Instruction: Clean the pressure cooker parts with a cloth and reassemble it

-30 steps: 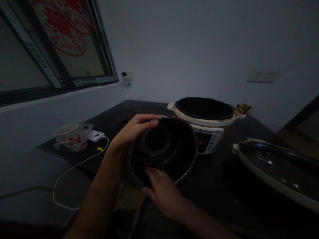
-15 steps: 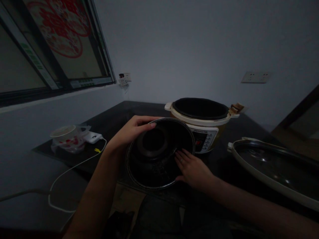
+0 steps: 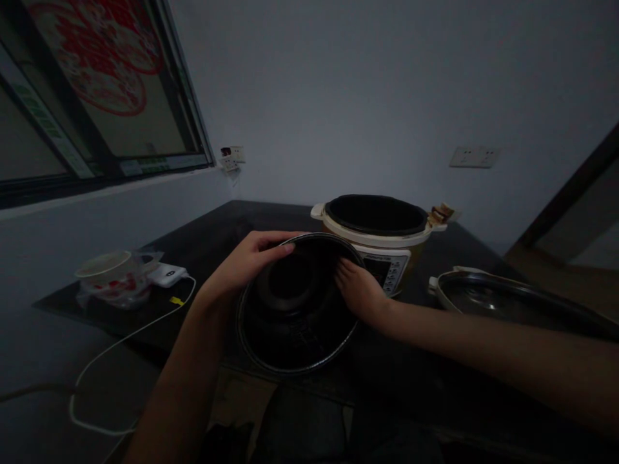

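A dark inner pot (image 3: 294,322) is tilted toward me above the black counter (image 3: 232,225). My left hand (image 3: 246,261) grips its upper left rim, fingers curled over the edge. At the pot's upper right rim my right hand (image 3: 355,290) is pressed on, fingers bent over it. Just behind stands the electric cooker body (image 3: 374,238), cream and gold, open at the top with a button panel facing me.
The cooker's lid (image 3: 503,303) lies upside down at the right. A paper cup in a plastic bag (image 3: 113,274) and a white charger with a cable (image 3: 167,275) sit at the left. A window (image 3: 91,90) and wall sockets (image 3: 474,156) are behind.
My right hand slid from the pot's near rim, round its right side, up to the upper right rim. The left hand kept its hold.
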### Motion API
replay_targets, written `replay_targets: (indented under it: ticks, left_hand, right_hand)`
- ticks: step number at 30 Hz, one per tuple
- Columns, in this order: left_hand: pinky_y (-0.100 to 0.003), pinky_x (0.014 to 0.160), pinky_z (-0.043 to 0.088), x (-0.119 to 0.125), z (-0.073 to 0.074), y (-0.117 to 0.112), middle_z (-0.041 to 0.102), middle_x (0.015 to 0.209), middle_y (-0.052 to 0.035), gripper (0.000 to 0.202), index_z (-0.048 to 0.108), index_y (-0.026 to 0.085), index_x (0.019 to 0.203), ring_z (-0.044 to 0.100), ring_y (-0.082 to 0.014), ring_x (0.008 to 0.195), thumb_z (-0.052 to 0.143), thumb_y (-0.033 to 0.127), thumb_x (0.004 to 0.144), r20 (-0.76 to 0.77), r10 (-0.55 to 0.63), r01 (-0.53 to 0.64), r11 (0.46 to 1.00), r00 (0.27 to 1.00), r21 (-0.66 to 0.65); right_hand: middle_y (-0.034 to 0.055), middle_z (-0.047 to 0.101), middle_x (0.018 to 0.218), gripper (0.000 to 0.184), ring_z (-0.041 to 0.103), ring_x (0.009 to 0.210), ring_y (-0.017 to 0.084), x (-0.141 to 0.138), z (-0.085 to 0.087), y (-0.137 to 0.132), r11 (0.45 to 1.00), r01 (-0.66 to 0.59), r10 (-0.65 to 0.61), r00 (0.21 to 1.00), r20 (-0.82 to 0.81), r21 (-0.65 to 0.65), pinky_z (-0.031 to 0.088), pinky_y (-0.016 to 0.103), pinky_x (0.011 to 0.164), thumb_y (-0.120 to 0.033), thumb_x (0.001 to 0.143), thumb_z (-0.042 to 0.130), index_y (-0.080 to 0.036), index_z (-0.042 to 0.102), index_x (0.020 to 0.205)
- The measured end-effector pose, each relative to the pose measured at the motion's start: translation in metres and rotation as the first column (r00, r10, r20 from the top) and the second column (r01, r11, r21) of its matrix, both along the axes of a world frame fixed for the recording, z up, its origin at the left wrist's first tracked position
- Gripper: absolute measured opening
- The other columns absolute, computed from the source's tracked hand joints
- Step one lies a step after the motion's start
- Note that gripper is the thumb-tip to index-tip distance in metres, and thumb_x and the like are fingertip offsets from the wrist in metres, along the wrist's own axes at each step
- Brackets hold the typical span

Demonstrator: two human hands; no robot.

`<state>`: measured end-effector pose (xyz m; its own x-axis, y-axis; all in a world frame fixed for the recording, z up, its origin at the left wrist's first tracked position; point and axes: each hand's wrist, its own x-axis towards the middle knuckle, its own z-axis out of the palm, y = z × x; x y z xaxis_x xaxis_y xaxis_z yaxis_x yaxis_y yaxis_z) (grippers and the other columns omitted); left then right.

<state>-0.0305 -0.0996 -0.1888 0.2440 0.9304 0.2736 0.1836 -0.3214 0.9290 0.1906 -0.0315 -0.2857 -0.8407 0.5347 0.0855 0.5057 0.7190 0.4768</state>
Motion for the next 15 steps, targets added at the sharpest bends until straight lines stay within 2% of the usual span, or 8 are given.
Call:
replay_targets:
  ticks: [2, 5, 7, 9, 10, 12, 13, 15]
  left_hand:
    - [-0.038, 0.098, 0.047, 0.001, 0.000, -0.001, 0.069, 0.120, -0.0072, 0.038, 0.066, 0.023, 0.119, 0.064, -0.0241, 0.109, 0.067, 0.032, 0.083, -0.007, 0.000, -0.001, 1.000, 1.000, -0.011]
    - [-0.039, 0.098, 0.046, 0.003, -0.001, -0.003, 0.068, 0.122, -0.0077, 0.040, 0.066, 0.022, 0.120, 0.063, -0.0255, 0.112, 0.067, 0.033, 0.082, -0.004, 0.013, -0.014, 1.000, 1.000, -0.002]
    - [-0.038, 0.099, 0.046, 0.004, -0.003, -0.003, 0.068, 0.122, -0.0075, 0.040, 0.066, 0.022, 0.120, 0.063, -0.0255, 0.112, 0.067, 0.034, 0.082, -0.004, 0.021, -0.021, 1.000, 1.000, 0.016]
    - [-0.038, 0.099, 0.045, 0.005, -0.004, -0.003, 0.068, 0.122, -0.0071, 0.040, 0.066, 0.022, 0.120, 0.063, -0.0252, 0.112, 0.067, 0.034, 0.082, -0.007, 0.024, -0.023, 0.999, 1.000, 0.033]
    - [-0.037, 0.100, 0.045, 0.005, -0.005, -0.003, 0.068, 0.122, -0.0068, 0.039, 0.066, 0.022, 0.120, 0.063, -0.0250, 0.112, 0.067, 0.034, 0.083, -0.012, 0.026, -0.026, 0.999, 1.000, 0.043]
    - [-0.037, 0.100, 0.045, 0.006, -0.005, -0.004, 0.069, 0.121, -0.0064, 0.037, 0.067, 0.021, 0.118, 0.062, -0.0248, 0.113, 0.066, 0.034, 0.083, -0.022, 0.026, -0.024, 0.997, 0.999, 0.069]
    - [-0.036, 0.100, 0.045, 0.007, -0.004, -0.005, 0.069, 0.121, -0.0063, 0.036, 0.068, 0.021, 0.117, 0.062, -0.0246, 0.113, 0.065, 0.034, 0.084, -0.026, 0.025, -0.022, 0.996, 0.999, 0.082]
    - [-0.036, 0.101, 0.044, 0.009, -0.004, -0.006, 0.068, 0.121, -0.0060, 0.034, 0.069, 0.021, 0.116, 0.062, -0.0239, 0.114, 0.063, 0.034, 0.085, -0.037, 0.028, -0.024, 0.994, 0.999, 0.103]
  right_hand:
    - [0.0191, 0.049, 0.141, 0.051, 0.033, 0.139, 0.031, -0.002, -0.017, -0.012, 0.987, 0.088, -0.092, 0.995, -0.025, -0.132, 0.013, 0.047, 0.119, -0.018, 0.084, 0.041, -0.004, 0.056, 0.130]
    - [0.0184, 0.049, 0.142, 0.046, 0.036, 0.138, 0.033, -0.013, -0.036, -0.037, 0.935, 0.146, -0.167, 0.985, -0.038, -0.323, 0.018, 0.052, 0.117, -0.026, 0.090, 0.043, -0.010, 0.058, 0.130]
    - [0.0169, 0.049, 0.142, 0.045, 0.038, 0.137, 0.032, -0.026, -0.043, -0.056, 0.877, 0.116, -0.184, 0.978, -0.103, -0.466, 0.021, 0.054, 0.115, -0.030, 0.093, 0.042, -0.015, 0.055, 0.134]
    - [0.0156, 0.047, 0.145, 0.047, 0.038, 0.137, 0.032, -0.044, -0.046, -0.075, 0.794, 0.022, -0.210, 0.948, -0.241, -0.607, 0.023, 0.056, 0.113, -0.032, 0.095, 0.037, -0.017, 0.048, 0.139]
    - [0.0149, 0.045, 0.146, 0.049, 0.037, 0.137, 0.031, -0.054, -0.046, -0.085, 0.738, -0.048, -0.240, 0.914, -0.328, -0.673, 0.023, 0.056, 0.113, -0.032, 0.096, 0.035, -0.018, 0.044, 0.142]
    - [0.0153, 0.041, 0.149, 0.051, 0.032, 0.141, 0.028, -0.079, -0.043, -0.100, 0.581, -0.224, -0.349, 0.800, -0.488, -0.782, 0.020, 0.054, 0.115, -0.029, 0.096, 0.031, -0.014, 0.040, 0.144]
    - [0.0146, 0.040, 0.150, 0.051, 0.030, 0.142, 0.024, -0.094, -0.039, -0.106, 0.490, -0.351, -0.425, 0.703, -0.571, -0.798, 0.019, 0.049, 0.116, -0.025, 0.094, 0.032, -0.012, 0.040, 0.143]
    - [0.0105, 0.040, 0.150, 0.052, 0.029, 0.142, 0.017, -0.123, -0.028, -0.112, 0.311, -0.630, -0.614, 0.439, -0.656, -0.712, 0.018, 0.041, 0.118, -0.022, 0.091, 0.032, -0.013, 0.042, 0.141]
